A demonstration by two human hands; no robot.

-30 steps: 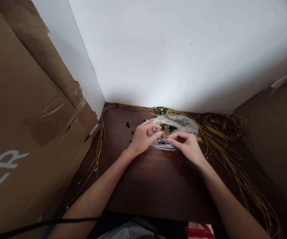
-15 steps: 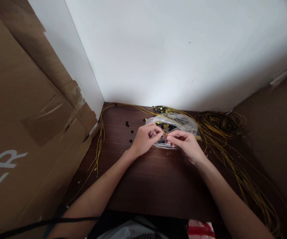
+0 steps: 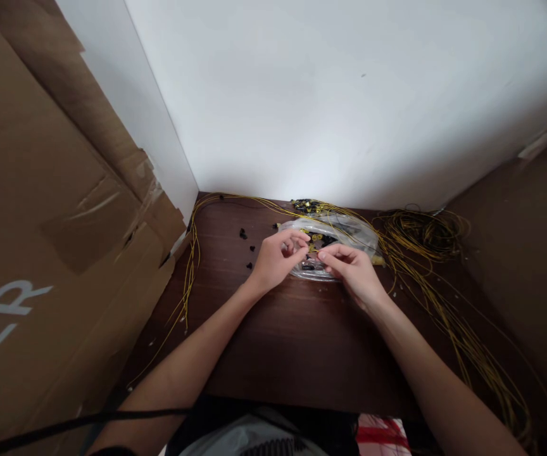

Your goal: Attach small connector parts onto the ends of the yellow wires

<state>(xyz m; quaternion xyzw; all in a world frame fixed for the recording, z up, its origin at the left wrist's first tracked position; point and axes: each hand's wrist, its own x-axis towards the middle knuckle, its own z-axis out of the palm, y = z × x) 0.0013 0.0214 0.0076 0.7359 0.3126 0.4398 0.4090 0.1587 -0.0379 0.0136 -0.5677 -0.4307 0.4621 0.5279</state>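
Note:
My left hand (image 3: 280, 256) is pinched at the near left side of a clear plastic bag (image 3: 361, 237). A short bit of yellow wire (image 3: 312, 249) shows between my two hands. Thumb and forefinger of my right hand (image 3: 352, 266) are pressed together at the wire's right end. Black and yellow small parts (image 3: 318, 237) lie in the bag's opening, just behind my fingertips. What exactly sits in each pinch is too small to tell, but the wire runs into both.
Long yellow wires (image 3: 444, 316) run down the right side, below a coiled bundle (image 3: 425, 234). More wires (image 3: 189, 272) hang at the left. Small black pieces (image 3: 242, 234) dot the brown table (image 3: 302, 342). Cardboard (image 3: 64, 209) stands left, a white wall (image 3: 302, 95) behind.
The fingers of my left hand have loosened slightly and sit a little apart. My right hand has shifted slightly, its fingertips still close to my left ones.

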